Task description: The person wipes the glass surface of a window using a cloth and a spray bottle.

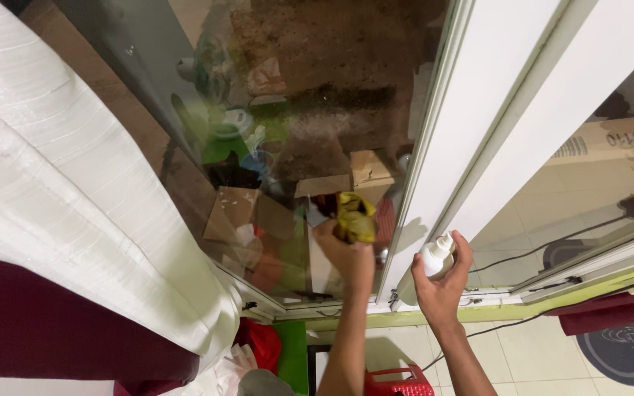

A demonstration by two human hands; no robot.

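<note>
Here, yellow cloth (354, 218) in left hand (343, 253), white bottle (434, 257) in right hand (440, 282).

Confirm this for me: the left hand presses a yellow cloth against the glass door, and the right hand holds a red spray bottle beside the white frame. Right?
Not quite. In the head view the spray bottle in the right hand is white, not red. The rest holds: the left hand presses a yellow cloth against the glass door, and the bottle sits beside the white frame.
</note>
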